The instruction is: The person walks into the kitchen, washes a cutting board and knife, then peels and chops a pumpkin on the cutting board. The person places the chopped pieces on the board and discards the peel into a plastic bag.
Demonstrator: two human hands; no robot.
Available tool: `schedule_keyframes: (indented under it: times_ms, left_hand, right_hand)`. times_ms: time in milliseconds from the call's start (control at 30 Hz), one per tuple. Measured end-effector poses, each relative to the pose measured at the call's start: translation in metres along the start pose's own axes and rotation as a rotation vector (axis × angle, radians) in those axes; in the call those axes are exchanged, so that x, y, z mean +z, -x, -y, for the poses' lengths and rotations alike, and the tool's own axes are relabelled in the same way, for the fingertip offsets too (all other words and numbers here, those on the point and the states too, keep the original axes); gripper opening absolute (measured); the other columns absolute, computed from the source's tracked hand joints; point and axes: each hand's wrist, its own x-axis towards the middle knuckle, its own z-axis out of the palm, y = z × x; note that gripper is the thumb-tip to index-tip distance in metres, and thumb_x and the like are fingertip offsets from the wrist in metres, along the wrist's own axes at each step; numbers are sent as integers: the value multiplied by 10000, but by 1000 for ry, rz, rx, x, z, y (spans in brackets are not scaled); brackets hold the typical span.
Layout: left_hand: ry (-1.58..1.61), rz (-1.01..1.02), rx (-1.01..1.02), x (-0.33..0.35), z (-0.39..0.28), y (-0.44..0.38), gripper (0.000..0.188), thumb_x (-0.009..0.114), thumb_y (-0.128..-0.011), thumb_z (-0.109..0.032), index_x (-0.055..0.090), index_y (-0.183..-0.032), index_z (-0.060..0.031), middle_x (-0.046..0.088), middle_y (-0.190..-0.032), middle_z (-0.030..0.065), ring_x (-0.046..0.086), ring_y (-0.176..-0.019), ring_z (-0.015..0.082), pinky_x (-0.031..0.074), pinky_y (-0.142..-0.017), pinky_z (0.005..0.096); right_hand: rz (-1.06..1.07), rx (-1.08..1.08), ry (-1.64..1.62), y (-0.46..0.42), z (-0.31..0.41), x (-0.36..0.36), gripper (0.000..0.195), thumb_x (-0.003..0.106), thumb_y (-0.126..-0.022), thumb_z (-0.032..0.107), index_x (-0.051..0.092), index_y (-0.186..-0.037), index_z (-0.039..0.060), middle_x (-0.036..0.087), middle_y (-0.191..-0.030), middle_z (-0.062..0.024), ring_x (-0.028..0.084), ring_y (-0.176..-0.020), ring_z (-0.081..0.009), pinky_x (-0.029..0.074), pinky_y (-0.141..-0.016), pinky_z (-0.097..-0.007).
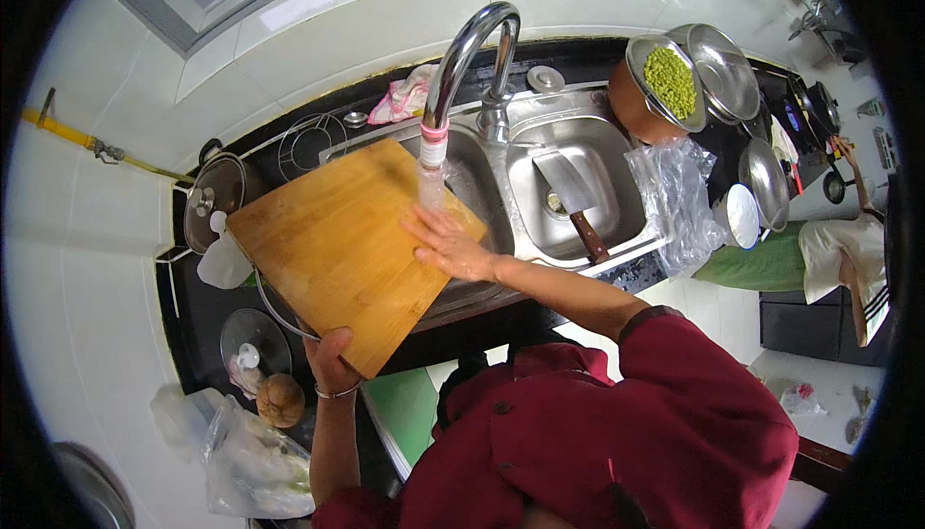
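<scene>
A wooden cutting board (332, 240) is tilted over the left basin (484, 196) of a steel double sink. My left hand (332, 363) grips its near corner, thumb on the top face. Spread flat, my right hand (455, 247) touches the board's right part, fingers blurred. Above that hand, water runs from the spout (433, 146) of a chrome gooseneck faucet (470, 45) onto the board. In the right basin (520, 218) lies a cleaver (567, 182), its wooden handle resting on the front rim.
A colander of green beans (669, 82) sits on a brown pot (636, 102) at the back right. A plastic bag (672, 196) lies beside the right basin. On the left are a lidded pot (209, 200), a glass lid (253, 327) and a round brown object (280, 400). Another person (831, 247) stands far right.
</scene>
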Motion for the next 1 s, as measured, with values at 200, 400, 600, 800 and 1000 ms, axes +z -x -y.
schedule_keyframes:
  times_ms: [200, 400, 600, 800, 1000]
  left_hand:
    - [590, -51, -269, 32, -47, 8, 777, 558, -602, -12, 320, -1336, -97, 483, -1206, 137, 510, -1085, 303, 448, -900, 412]
    - [489, -89, -319, 25, -25, 6, 781, 556, -598, -13, 311, -1337, -82, 476, -1209, 133, 511, -1082, 300, 443, -904, 413]
    - [557, -88, -347, 24, -32, 12, 732, 550, -602, -16, 351, -1304, -74, 502, -1166, 128, 529, -1045, 286, 447, -889, 403]
    - [544, -67, -360, 31, -24, 13, 740, 541, -594, -11, 349, -1305, -76, 499, -1168, 127, 528, -1050, 294, 453, -881, 409]
    - [627, -52, -333, 35, -40, 16, 750, 541, -608, -4, 321, -1321, -82, 473, -1200, 122, 516, -1068, 289, 446, -892, 406]
  right_hand:
    - [-110, 102, -103, -74, -55, -19, 597, 287, -939, 473, 202, -1428, 143, 156, -1482, -145, 111, -1375, -306, 98, -1105, -452]
    - [-291, -320, -5, -77, 42, -9, 540, 322, -952, 394, 239, -1419, 135, 154, -1475, -168, 141, -1363, -336, 125, -1100, -427]
    - [-55, -100, -92, -12, -24, -3, 556, 350, -941, 427, 245, -1420, 164, 150, -1478, -163, 136, -1365, -332, 136, -1097, -456]
    - [-167, -293, -75, -45, 18, -22, 579, 334, -939, 446, 260, -1408, 113, 166, -1470, -177, 153, -1357, -346, 142, -1095, -448]
    - [-139, -137, 423, -15, -106, 12, 555, 356, -933, 446, 316, -1383, 124, 159, -1471, -180, 153, -1355, -360, 160, -1096, -437]
